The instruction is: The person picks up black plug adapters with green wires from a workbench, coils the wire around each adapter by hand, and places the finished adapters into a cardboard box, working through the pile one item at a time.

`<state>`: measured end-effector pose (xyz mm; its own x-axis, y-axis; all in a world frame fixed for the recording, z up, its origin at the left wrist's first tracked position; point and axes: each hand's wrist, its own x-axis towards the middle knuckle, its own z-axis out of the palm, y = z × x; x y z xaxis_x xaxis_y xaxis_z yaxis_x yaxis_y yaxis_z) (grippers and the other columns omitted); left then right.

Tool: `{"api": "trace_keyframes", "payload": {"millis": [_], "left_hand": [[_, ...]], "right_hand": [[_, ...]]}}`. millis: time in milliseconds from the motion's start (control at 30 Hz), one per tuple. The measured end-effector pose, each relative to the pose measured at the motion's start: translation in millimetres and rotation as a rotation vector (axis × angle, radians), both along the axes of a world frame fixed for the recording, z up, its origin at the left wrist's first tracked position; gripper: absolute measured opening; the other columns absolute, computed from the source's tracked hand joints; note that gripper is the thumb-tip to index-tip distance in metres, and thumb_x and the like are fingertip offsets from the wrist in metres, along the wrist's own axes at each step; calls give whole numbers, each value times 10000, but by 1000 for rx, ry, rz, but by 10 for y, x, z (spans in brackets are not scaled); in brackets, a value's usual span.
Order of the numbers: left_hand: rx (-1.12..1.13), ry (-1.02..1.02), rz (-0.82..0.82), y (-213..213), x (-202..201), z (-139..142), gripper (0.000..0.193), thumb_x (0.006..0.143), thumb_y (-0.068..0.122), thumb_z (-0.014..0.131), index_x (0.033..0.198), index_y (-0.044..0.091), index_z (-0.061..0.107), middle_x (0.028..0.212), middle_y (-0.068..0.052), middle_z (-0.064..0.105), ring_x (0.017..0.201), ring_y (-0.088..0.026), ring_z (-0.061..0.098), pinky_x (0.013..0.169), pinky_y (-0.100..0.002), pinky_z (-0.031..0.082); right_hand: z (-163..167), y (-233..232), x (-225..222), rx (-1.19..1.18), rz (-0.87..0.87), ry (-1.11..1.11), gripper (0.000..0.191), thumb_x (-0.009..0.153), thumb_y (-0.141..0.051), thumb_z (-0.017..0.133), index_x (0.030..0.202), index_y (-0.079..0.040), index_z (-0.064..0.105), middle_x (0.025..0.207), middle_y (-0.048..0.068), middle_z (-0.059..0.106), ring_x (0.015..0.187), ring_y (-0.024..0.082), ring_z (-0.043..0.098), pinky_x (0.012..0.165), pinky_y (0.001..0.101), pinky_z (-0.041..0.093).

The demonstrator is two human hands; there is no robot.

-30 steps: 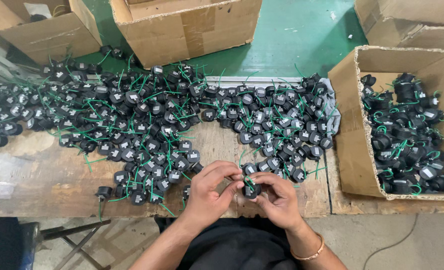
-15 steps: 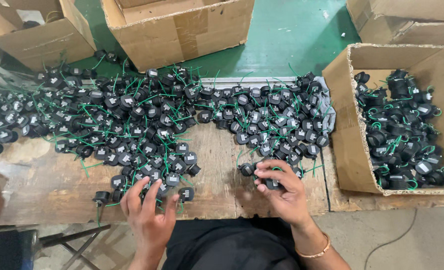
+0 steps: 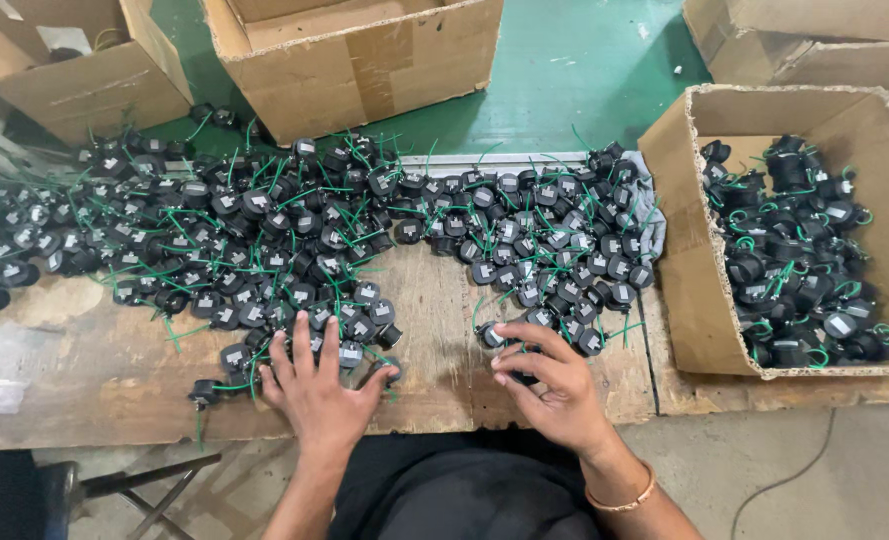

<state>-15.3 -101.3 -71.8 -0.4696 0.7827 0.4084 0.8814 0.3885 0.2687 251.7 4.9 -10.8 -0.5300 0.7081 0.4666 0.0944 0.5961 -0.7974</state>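
Observation:
A wide heap of small round black parts with green wires covers the worn wooden bench. My left hand lies flat with fingers spread on the near edge of the heap, touching several parts; one part sits by its thumb. My right hand is curled over a black part at the front of the right-hand cluster. A bangle circles my right wrist.
An open cardboard box at the right holds many of the same black parts. Three more cardboard boxes stand on the green floor beyond the bench. A metal stool frame shows below the bench's front edge.
My hands were together working one part at the bench front. The left hand has moved left and spread flat on the heap; the right hand has stayed by the right cluster.

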Motion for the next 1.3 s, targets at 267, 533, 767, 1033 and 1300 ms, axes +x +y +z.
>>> {"api": "trace_keyframes", "payload": {"millis": [267,533,767,1033,1300], "left_hand": [[83,-69,-147,252,102,0,906,626,700,793,1331,151,643,1544,-91,484,1382,-321,447,1086,-692,225],[143,-132,-480,779,357,38,792,699,642,808,1314,159,681,1538,-97,506,1393,-349,456,1151,-647,218],[284,-231,-651,819,327,252,633,792,484,816,1291,113,697,1479,-103,578,1433,-340,468,1201,-588,251],[623,-88,-222,-296,-345,324,331,973,253,739,1250,80,681,1380,-142,650,1366,-343,592,1259,-530,352],[301,-323,162,-545,-778,-115,721,945,400,767,1499,6,525,1547,-250,451,1463,-440,391,1218,-576,299]], "right_hand": [[-90,11,-106,56,96,-27,227,796,63,773,987,-48,722,1308,133,659,922,181,737,815,297,600],[-99,15,-93,81,103,-65,247,785,65,778,999,-44,720,1288,126,674,936,190,739,827,304,607],[-90,21,-68,86,64,-78,233,782,51,798,982,-39,722,1262,125,682,928,194,736,815,303,606],[3,84,82,106,2,-69,238,758,41,806,969,-31,724,1176,124,720,1046,252,734,875,327,594],[0,14,51,56,9,-45,204,793,54,793,968,-25,723,1095,96,731,984,225,733,839,315,595]]}}
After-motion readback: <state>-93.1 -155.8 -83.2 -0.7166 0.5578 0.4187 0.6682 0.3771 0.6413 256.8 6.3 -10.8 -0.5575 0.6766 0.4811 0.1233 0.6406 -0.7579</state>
